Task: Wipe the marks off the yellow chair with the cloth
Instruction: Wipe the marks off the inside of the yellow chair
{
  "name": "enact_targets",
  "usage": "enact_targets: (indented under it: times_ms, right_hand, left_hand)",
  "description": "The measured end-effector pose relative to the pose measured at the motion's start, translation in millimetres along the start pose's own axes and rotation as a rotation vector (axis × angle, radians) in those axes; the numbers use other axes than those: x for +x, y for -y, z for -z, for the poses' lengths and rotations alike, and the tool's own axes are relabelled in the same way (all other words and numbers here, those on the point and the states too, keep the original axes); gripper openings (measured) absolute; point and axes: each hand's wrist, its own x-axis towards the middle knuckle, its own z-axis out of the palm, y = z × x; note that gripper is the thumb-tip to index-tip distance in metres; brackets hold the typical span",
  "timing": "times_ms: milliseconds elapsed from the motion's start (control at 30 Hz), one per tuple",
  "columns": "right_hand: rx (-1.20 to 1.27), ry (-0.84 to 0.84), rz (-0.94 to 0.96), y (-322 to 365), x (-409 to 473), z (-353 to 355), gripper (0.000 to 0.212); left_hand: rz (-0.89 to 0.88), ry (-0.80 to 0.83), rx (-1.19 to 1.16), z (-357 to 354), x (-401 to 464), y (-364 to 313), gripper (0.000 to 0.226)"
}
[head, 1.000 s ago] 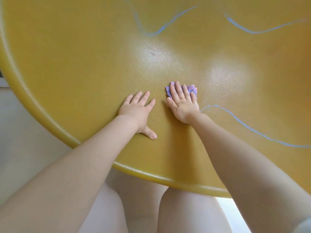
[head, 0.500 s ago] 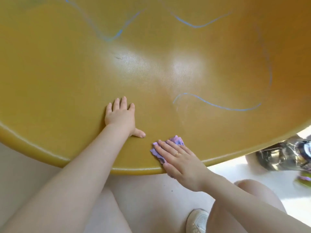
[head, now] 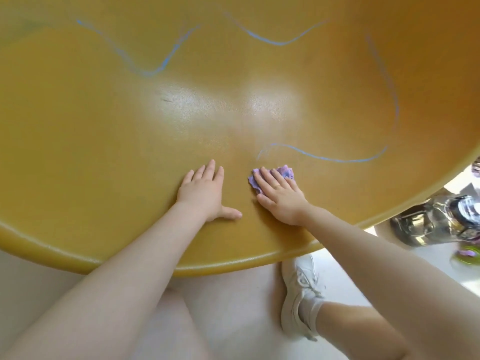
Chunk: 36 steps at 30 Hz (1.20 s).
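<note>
The yellow chair (head: 91,131) fills most of the head view as a wide, shiny curved surface. Several wavy blue marks cross it; the nearest blue mark (head: 327,158) runs just beyond my right hand, its left end smeared pale. My right hand (head: 280,197) presses flat, fingers straight, on a crumpled purple cloth (head: 284,173) stained blue, which shows past the fingertips. My left hand (head: 204,192) rests flat on the chair a short way left of it, thumb spread out.
The chair's rounded front rim (head: 78,258) curves across below my forearms. Beneath it are the pale floor, my knees and a white sneaker (head: 298,289). A clear plastic bottle (head: 436,224) lies on the floor at the right, near a small green and purple thing (head: 467,255).
My right hand slid the cloth from the middle of the seat back to the front rim, then forward again toward the nearest blue mark. My left hand stayed planted on the chair.
</note>
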Motion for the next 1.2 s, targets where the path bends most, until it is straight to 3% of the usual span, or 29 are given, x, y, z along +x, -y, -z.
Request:
enact_targets:
  times_ms: [67,133,233,367,467,600,800,967,1033,1200]
  right_hand:
    - [-0.037,0.051,0.150,-8,-33,0,0.089]
    - [-0.062,0.131,0.273,-19,-56,1,0.099]
    - [-0.014,0.174,0.371,-31,-62,1,0.085]
    - [-0.016,0.111,0.411,-30,-28,4,0.080]
    - [-0.065,-0.014,0.390,-25,23,9,0.075]
    - [0.054,-0.133,0.228,-16,99,23,0.051]
    - [0.073,-0.178,0.185,-12,132,31,0.053]
    - [-0.004,-0.052,0.455,-28,44,6,0.079]
    - [0.006,0.022,0.512,-42,14,-1,0.074]
    - [-0.027,-0.060,0.516,-48,26,-1,0.072]
  left_hand:
    - [-0.025,-0.006,0.006,9,5,-5,0.111]
    - [-0.040,-0.012,0.046,17,15,-7,0.110]
    - [-0.063,0.033,0.098,19,28,-8,0.109]
    - [-0.072,0.042,0.109,15,41,-1,0.111]
    - [-0.041,0.020,0.082,13,50,5,0.115]
    - [0.018,-0.009,0.116,10,60,6,0.129]
    - [0.062,-0.069,0.007,20,68,15,0.120]
    - [0.008,-0.057,0.104,17,73,16,0.121]
    - [0.009,-0.049,0.075,16,75,16,0.122]
    - [0.013,-0.032,0.087,15,75,16,0.121]
